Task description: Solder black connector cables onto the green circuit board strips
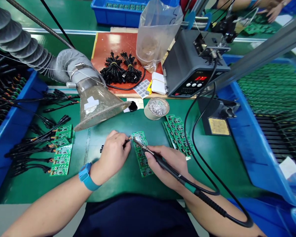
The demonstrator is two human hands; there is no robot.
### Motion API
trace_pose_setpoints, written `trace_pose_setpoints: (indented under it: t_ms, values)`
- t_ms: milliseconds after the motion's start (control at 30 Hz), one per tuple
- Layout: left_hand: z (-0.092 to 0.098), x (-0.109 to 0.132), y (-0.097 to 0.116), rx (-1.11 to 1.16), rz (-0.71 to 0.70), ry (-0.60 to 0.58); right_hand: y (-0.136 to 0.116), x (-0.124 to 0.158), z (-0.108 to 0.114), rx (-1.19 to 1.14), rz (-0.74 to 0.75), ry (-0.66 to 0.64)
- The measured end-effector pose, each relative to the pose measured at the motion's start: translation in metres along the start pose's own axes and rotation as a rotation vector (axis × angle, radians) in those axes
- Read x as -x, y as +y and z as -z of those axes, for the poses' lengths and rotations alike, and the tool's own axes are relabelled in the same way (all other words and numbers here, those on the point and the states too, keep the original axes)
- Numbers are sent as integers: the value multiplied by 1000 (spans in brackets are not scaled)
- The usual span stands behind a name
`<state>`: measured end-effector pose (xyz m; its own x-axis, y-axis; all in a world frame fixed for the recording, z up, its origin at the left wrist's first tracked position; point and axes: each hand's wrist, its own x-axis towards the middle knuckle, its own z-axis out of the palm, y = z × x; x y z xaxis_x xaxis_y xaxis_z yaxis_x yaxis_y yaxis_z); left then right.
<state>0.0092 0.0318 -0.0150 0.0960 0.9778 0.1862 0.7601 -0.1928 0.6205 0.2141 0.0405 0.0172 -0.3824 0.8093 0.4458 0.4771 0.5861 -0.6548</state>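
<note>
A green circuit board panel lies on the mat in front of me. My left hand, closed, pinches a black cable whose coloured wire ends meet the panel's upper left corner. In my right hand is a soldering iron, gripped like a pen. Its tip rests at or just over those wire ends; I cannot tell if it touches. To the left lies another panel with several black cables fixed along it. More panels are stacked at the right.
A fume extraction funnel overhangs the left side. A tub of solder bits, a soldering station and an iron stand stand behind. Blue bins flank the mat. Bundled black cables lie on the red board. A co-worker's hand shows far right.
</note>
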Motion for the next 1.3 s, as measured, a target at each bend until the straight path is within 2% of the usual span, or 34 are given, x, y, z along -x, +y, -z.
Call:
trace_pose_setpoints:
  t_ms: [267, 800, 1300]
  values:
    - [0, 0, 0, -13, -3, -12, -3, 0, 5, 76, -32, 53]
    - [1, -2, 0, -27, -10, -21, -1, 1, 0, 39, -28, -13]
    - [4, -6, 1, -52, -56, -17, -1, 0, 0, 36, 17, 31]
